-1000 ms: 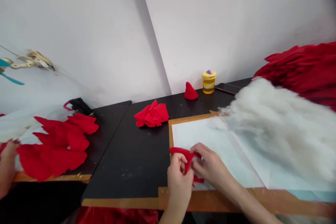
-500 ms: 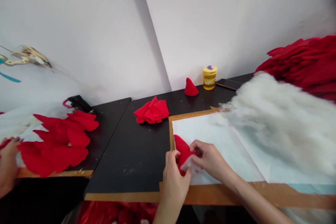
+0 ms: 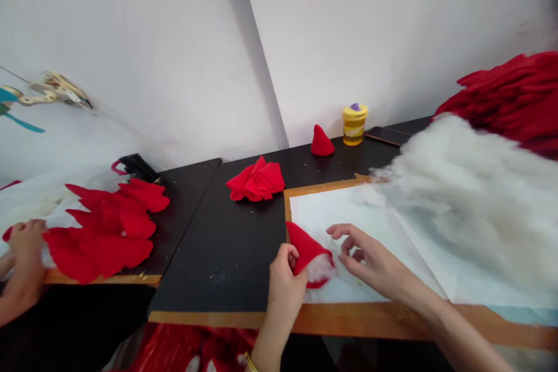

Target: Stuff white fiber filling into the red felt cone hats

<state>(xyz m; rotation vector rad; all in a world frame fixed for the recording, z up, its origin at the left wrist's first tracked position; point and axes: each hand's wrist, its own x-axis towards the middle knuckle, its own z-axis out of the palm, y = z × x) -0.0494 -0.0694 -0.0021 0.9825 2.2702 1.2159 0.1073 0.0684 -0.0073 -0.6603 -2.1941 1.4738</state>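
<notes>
While the left hand point(image 3: 285, 279) pinches a red cone point(image 3: 306, 247), the right hand point(image 3: 371, 257) hovers half-spread.

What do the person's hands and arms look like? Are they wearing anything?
The left hand has no glove, but a thin yellow-gold bangle shows below it, at the picture's bottom edge. The right hand has no glove either, and no bangle shows there. No sleeves show on either side.

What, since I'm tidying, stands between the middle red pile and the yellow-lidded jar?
In the head view, a red cone stands between them, nearer the jar.
</notes>
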